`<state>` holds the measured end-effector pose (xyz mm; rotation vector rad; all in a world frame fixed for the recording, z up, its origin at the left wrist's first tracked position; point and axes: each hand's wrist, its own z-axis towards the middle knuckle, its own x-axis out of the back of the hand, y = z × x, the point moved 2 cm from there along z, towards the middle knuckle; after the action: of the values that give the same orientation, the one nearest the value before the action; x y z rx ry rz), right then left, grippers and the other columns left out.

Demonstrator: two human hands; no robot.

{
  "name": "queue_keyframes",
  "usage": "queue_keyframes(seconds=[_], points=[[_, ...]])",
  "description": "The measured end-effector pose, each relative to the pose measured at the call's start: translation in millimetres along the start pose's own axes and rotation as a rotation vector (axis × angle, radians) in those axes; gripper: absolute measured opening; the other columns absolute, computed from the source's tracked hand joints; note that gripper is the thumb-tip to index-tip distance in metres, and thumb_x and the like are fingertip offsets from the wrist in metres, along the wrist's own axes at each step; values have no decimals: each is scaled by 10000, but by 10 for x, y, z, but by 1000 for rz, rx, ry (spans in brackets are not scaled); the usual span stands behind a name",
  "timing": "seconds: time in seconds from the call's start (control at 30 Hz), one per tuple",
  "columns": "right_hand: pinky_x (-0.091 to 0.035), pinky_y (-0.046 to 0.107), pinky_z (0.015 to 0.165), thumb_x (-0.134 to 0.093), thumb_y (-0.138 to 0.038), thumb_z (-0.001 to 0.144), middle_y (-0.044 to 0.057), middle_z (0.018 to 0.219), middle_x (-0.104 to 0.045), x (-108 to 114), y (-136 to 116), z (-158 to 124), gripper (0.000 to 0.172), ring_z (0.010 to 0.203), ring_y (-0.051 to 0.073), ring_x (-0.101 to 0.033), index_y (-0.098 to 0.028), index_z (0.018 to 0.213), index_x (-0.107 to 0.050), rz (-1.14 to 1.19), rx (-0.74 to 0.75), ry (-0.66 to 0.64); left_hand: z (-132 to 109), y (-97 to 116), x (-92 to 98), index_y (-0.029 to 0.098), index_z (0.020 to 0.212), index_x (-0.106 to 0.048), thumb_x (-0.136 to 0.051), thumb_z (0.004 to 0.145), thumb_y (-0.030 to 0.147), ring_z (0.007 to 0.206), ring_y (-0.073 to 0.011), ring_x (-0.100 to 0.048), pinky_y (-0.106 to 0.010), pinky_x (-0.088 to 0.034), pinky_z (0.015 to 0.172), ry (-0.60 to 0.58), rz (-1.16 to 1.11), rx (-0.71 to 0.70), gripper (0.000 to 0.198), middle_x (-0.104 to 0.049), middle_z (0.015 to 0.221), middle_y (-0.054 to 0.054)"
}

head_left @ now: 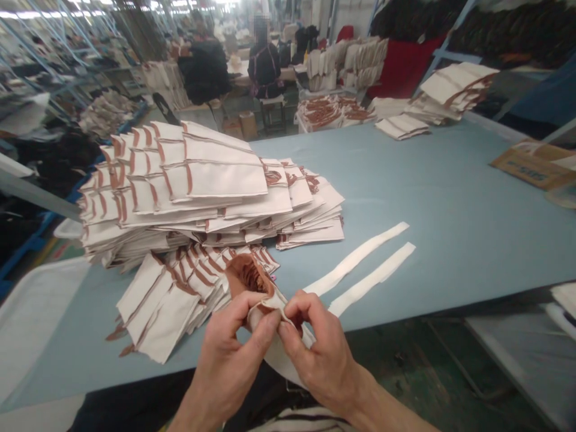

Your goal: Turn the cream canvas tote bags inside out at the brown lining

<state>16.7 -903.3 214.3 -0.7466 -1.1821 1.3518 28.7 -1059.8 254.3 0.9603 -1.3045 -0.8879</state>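
Note:
My left hand (234, 351) and my right hand (315, 345) meet at the near edge of the blue table (450, 216), both pinching a cream fabric piece (265, 309) with a brown lining. Its brown inside bulges up between my thumbs. Two long cream straps (360, 264) trail from the piece across the table to the right. Just left of my hands lies a fanned pile of cream pieces with brown trim (175, 300). Behind it rises a large stack of the same pieces (198, 186).
More cream stacks (445, 90) sit at the table's far right, and brown-trimmed piles (333, 111) at the far end. A cardboard box (535, 162) rests at the right edge. A white tray (31, 318) stands at the left. A person (265, 66) works in the background.

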Motion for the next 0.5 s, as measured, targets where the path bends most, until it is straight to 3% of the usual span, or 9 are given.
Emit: queue_keyframes(seconds=[0.2,0.5], points=[[-472,254,593,-567,-290,982,-28,731,-574,-28,27,-8,96,628,139,-555,-239,910,-529,75,-57,-89,90,-213,43,165,788,-741,-746,886,383,566,-112,-510,-191,-411,522,-140,-234,134,239,-631,637,19],[-427,262,549,-542,-240,965,-36,708,-559,-39,2,-9,80,584,140,-543,-255,896,-505,-33,54,-67,8,-98,25,195,790,-756,-636,981,363,630,-127,-584,-204,-455,611,-60,-51,36,281,-685,682,18]])
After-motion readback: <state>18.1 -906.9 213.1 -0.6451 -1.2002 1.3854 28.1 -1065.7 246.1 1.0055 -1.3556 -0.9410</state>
